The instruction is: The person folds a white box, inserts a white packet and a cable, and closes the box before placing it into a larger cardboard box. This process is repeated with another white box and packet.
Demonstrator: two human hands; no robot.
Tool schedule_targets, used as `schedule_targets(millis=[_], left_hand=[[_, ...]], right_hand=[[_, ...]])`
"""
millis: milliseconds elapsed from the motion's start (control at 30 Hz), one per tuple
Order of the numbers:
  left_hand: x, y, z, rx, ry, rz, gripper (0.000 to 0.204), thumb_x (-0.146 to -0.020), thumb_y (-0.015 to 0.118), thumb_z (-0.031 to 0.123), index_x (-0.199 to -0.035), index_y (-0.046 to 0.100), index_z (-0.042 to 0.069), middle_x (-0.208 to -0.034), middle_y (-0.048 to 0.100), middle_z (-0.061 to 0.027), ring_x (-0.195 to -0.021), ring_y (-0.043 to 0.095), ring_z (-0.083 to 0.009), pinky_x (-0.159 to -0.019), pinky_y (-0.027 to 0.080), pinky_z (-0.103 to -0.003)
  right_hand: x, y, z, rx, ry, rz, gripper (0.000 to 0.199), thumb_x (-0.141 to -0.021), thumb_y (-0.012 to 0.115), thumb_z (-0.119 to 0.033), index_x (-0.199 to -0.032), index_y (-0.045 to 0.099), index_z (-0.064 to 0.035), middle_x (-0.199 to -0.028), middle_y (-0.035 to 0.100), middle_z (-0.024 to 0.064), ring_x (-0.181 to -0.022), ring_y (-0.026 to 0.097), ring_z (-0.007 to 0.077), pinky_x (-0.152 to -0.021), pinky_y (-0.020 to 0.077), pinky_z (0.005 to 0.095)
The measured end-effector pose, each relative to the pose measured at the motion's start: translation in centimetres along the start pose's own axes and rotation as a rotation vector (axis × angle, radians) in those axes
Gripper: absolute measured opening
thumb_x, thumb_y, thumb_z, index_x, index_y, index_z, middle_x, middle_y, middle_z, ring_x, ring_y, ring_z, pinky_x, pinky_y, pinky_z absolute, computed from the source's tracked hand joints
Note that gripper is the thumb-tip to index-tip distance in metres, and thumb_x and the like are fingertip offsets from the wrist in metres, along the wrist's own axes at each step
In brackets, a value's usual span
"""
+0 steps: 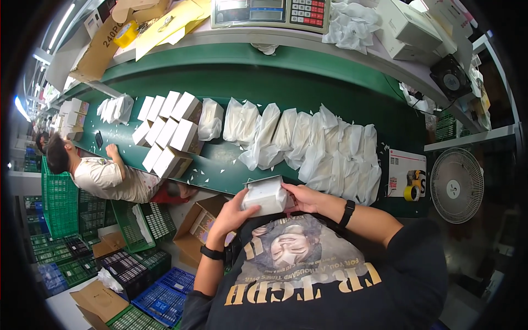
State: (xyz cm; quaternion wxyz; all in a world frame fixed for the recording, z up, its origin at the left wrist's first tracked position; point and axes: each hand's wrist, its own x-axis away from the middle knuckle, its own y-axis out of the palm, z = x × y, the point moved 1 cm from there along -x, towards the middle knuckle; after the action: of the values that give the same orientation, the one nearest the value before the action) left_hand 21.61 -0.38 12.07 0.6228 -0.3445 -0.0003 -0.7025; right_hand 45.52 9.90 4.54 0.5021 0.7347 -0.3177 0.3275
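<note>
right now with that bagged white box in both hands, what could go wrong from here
The bagged white box is held by the left hand and right hand off the green belt's near edge, so a slip of the smooth plastic could drop it into the open carton or crates below. The row of bagged boxes is tightly packed, so setting another down may topple neighbours.

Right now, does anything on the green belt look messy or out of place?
Yes. Small white paper scraps are scattered over the green belt around the white boxes, mostly at its near edge. The bagged boxes lie in an uneven, overlapping row.
</note>
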Motion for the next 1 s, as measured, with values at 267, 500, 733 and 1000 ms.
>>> schedule_targets(millis=[267, 500, 733, 1000], left_hand=[[-3.0, 0.0, -0.3, -0.132, -0.15, 0.204, 0.036, -0.086, 0.074, 0.022, -0.113, 0.066, 0.0, -0.108, 0.069, -0.0167, -0.092, 0.068, -0.0277, -0.08, 0.053, -0.035], [-1.6, 2.6, -0.9, -0.657, 0.427, 0.408, 0.03, -0.081, 0.074, 0.019, -0.105, 0.066, 0.004, -0.105, 0.067, -0.0111, -0.105, 0.063, -0.0292, -0.089, 0.05, -0.042], [-1.5, 5.2, -0.4, -1.023, 0.397, 0.41, 0.033, -0.08, 0.073, 0.027, -0.104, 0.065, 0.006, -0.115, 0.061, -0.0102, -0.123, 0.052, -0.0337, -0.104, 0.038, -0.057], [-1.4, 5.0, -0.5, -0.942, 0.321, 0.323, 0.034, -0.082, 0.071, 0.029, -0.107, 0.065, 0.006, -0.105, 0.065, -0.0115, -0.116, 0.057, -0.0322, -0.101, 0.042, -0.052]], right_hand=[[0.4, -1.8, -0.4, 0.475, -0.102, 0.009, 0.048, -0.102, 0.053, -0.043, -0.119, 0.062, 0.001, -0.109, 0.069, 0.0138, -0.088, 0.071, 0.0239, -0.073, 0.0588, 0.0355], [4.4, 1.7, -1.9, 1.089, -0.68, -0.011, 0.037, -0.098, 0.058, -0.034, -0.116, 0.065, -0.0023, -0.11, 0.069, 0.0152, -0.097, 0.069, 0.0217, -0.078, 0.0545, 0.0332], [2.3, 3.7, -0.5, 2.28, -1.058, 0.343, 0.048, -0.083, 0.072, -0.033, -0.12, 0.065, -0.0025, -0.121, 0.064, 0.0165, -0.13, 0.047, 0.0329, -0.108, 0.0349, 0.0523], [1.6, 2.9, -0.1, 2.291, -1.106, 0.3, 0.036, -0.084, 0.063, -0.028, -0.107, 0.069, -0.0011, -0.111, 0.067, 0.0152, -0.121, 0.053, 0.0318, -0.104, 0.0364, 0.0545]])
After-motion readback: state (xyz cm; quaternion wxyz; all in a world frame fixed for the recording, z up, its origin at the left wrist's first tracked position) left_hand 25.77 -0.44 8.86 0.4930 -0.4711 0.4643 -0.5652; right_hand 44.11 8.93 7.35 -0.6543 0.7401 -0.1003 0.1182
